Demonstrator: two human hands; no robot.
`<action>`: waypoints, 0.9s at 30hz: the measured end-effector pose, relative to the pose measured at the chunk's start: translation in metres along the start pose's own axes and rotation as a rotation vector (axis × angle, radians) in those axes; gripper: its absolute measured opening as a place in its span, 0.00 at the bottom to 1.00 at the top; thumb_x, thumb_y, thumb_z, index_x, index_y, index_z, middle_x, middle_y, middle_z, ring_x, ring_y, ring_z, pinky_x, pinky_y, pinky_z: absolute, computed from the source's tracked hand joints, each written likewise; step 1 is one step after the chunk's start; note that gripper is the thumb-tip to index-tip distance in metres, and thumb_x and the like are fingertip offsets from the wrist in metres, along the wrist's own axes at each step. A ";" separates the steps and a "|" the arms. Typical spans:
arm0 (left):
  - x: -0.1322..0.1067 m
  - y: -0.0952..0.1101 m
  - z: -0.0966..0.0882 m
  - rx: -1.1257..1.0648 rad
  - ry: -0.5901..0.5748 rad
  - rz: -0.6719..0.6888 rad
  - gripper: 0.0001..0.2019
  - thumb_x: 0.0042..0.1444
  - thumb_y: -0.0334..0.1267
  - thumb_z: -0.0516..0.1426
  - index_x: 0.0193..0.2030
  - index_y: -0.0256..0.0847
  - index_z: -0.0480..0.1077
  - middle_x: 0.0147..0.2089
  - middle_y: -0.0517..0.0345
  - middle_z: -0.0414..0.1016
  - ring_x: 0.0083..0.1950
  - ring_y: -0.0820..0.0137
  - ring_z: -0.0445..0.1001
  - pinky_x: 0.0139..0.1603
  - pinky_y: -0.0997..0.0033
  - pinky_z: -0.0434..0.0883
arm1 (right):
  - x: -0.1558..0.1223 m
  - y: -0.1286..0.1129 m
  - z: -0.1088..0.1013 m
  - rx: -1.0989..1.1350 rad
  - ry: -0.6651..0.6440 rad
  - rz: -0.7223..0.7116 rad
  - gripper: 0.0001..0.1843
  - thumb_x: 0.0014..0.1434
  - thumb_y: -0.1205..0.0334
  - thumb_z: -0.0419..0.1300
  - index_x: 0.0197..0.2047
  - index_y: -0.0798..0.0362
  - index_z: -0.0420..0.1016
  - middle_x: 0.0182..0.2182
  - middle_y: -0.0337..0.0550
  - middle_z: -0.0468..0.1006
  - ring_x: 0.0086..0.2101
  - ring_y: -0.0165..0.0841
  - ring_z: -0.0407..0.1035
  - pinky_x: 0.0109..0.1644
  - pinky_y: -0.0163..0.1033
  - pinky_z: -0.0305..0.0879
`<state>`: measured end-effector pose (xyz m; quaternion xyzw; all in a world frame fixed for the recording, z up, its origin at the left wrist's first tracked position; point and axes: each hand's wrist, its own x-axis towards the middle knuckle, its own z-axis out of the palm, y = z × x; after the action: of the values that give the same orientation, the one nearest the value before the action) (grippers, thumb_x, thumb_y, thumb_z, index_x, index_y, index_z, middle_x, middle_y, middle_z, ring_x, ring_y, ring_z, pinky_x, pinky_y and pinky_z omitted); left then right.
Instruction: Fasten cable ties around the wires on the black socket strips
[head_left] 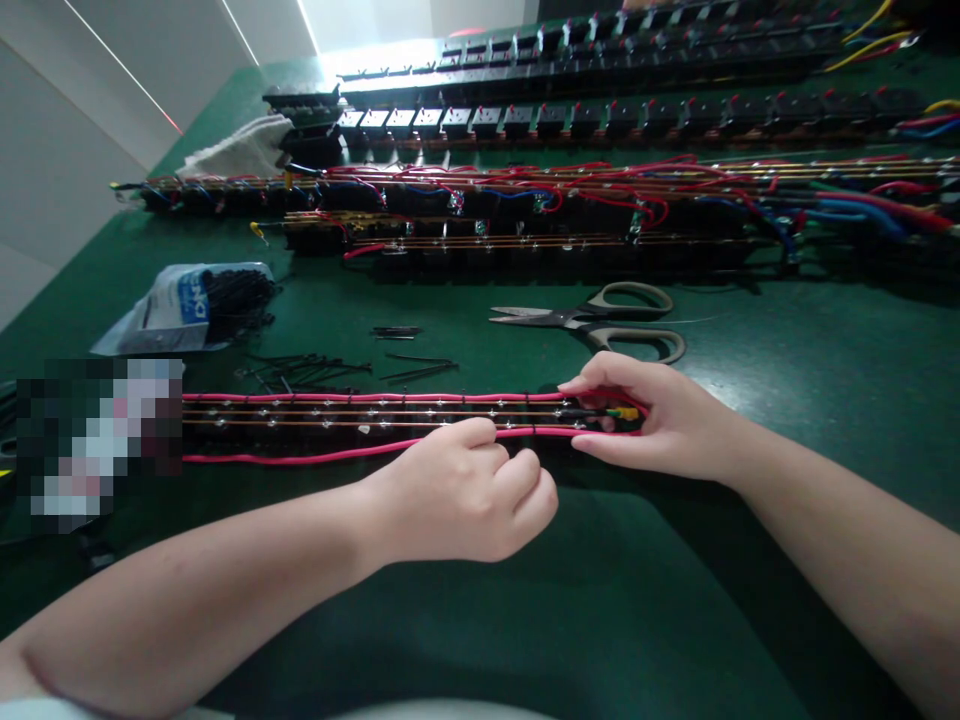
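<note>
A long dark strip (390,412) with copper-coloured bars and shiny solder points lies across the green table. A red wire (300,459) runs along its near and far edges, bound at places with black cable ties. My right hand (652,415) wraps round the strip's right end, thumb and fingers at its two sides, by a yellow-green wire end (621,412). My left hand (472,490) is closed at the near edge, fingers curled over the red wire. Whatever lies between those fingertips is hidden.
Scissors (559,318) lie beyond the strip, near loose black cable ties (307,370). A plastic bag of cable ties (161,308) is at the left. Several wired socket strips (525,120) stretch across the back, beside a white cloth (238,148).
</note>
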<state>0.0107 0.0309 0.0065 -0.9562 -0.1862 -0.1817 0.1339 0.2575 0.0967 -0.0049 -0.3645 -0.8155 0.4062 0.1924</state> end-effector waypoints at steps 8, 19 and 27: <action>-0.001 -0.002 -0.003 -0.006 0.214 -0.022 0.03 0.62 0.32 0.59 0.38 0.36 0.75 0.29 0.61 0.77 0.24 0.76 0.68 0.26 0.69 0.63 | -0.001 0.001 0.000 0.006 0.000 0.001 0.15 0.55 0.49 0.68 0.44 0.42 0.73 0.37 0.41 0.80 0.33 0.42 0.75 0.34 0.49 0.76; -0.001 -0.002 0.001 -0.032 0.194 -0.012 0.04 0.63 0.33 0.59 0.36 0.37 0.75 0.27 0.62 0.76 0.24 0.76 0.68 0.26 0.69 0.64 | 0.000 0.001 0.000 0.022 0.001 0.003 0.15 0.55 0.50 0.68 0.44 0.42 0.73 0.37 0.41 0.79 0.33 0.41 0.75 0.33 0.49 0.76; 0.000 -0.003 0.001 -0.050 0.181 -0.017 0.04 0.63 0.33 0.59 0.37 0.38 0.74 0.25 0.64 0.74 0.23 0.76 0.66 0.26 0.69 0.65 | 0.000 0.001 0.000 0.032 -0.007 -0.004 0.15 0.55 0.51 0.68 0.44 0.41 0.73 0.37 0.40 0.79 0.33 0.42 0.74 0.33 0.49 0.75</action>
<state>0.0099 0.0338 0.0057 -0.9374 -0.1767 -0.2729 0.1246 0.2580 0.0970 -0.0063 -0.3583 -0.8104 0.4200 0.1962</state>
